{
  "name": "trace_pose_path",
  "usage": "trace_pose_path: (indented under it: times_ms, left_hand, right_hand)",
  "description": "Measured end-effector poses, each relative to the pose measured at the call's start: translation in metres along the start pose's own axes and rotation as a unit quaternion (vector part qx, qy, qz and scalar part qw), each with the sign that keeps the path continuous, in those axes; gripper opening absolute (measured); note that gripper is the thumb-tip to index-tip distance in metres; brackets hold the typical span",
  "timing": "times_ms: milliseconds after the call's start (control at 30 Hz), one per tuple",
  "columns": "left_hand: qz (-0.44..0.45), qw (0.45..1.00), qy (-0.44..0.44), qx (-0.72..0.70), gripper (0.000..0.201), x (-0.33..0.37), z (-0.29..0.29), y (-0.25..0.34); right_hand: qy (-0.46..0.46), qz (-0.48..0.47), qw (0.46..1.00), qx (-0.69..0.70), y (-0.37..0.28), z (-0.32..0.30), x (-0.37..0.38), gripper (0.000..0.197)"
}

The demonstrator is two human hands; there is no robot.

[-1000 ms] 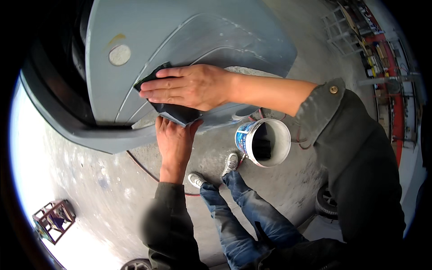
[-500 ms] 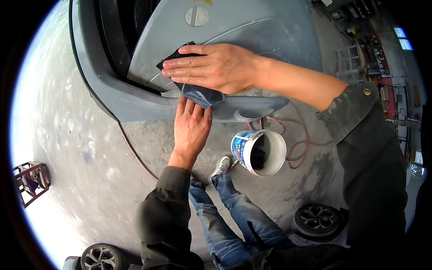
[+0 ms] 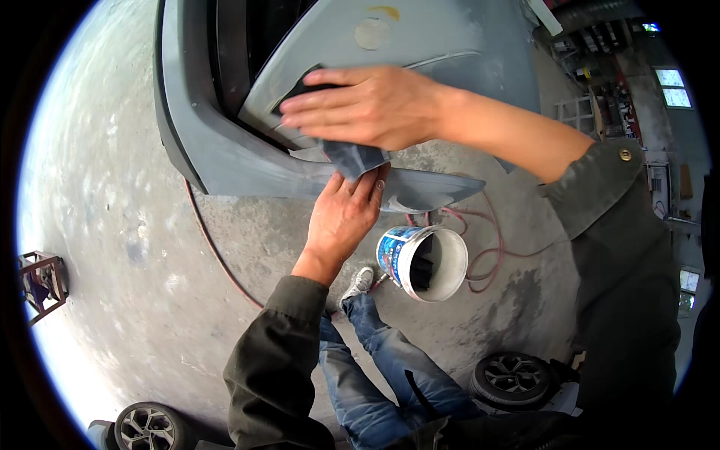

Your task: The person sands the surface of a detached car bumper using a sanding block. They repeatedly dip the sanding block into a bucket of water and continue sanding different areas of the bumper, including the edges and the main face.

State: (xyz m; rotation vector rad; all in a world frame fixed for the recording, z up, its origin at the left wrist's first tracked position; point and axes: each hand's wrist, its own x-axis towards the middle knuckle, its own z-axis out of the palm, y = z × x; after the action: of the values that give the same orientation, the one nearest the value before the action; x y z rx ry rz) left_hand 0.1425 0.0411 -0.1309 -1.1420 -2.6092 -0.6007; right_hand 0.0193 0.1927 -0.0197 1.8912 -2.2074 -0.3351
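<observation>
A grey car bumper (image 3: 247,161) with a long lip along its near side fills the upper middle. My right hand (image 3: 371,111) lies over a black sheet that looks like sandpaper (image 3: 352,157), pressing it to the panel with straight fingers. One end of the sheet hangs out below the palm across the lip; another dark edge shows past the fingertips. My left hand (image 3: 343,216) grips the lip from the near side, fingers close together beside the hanging end of the sheet. Its thumb is hidden.
A white bucket (image 3: 459,262) with dark pieces inside stands on the concrete floor, right of my shoe (image 3: 355,288). A red hose (image 3: 206,232) runs along the floor and coils behind the bucket. Wheels (image 3: 514,375) lie lower right and lower left; a metal frame (image 3: 45,281) stands far left.
The bumper and both hands sit further right in the picture, as the view has shifted. My right hand is slightly blurred and still on the sandpaper; my left hand stays at the lip.
</observation>
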Motion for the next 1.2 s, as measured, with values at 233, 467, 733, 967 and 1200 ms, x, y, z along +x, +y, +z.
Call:
trace_pose_path:
  times_ms: [233, 467, 733, 967, 1200]
  left_hand:
    - [-0.014, 1.000, -0.011, -0.026, 0.050, 0.003, 0.002, 0.002]
    - [0.023, 1.000, 0.020, 0.003, 0.049, -0.002, -0.001, -0.004]
    - [-0.022, 0.999, -0.030, -0.012, 0.047, 0.009, -0.001, 0.013]
    - [0.041, 0.998, -0.043, 0.011, 0.045, 0.001, -0.011, 0.001]
    - [0.056, 0.998, -0.013, -0.013, 0.036, 0.004, -0.011, 0.003]
  right_hand:
    - [0.042, 0.033, 0.998, -0.022, -0.006, 0.013, 0.020, 0.043]
    - [0.011, 0.033, 0.999, -0.009, 0.004, -0.006, -0.023, 0.046]
    - [0.071, 0.009, 0.994, 0.083, -0.005, 0.020, 0.010, 0.035]
    - [0.086, -0.004, 0.995, 0.049, -0.006, 0.018, -0.026, 0.037]
    - [0.079, 0.010, 0.995, 0.053, -0.009, 0.011, -0.057, 0.040]
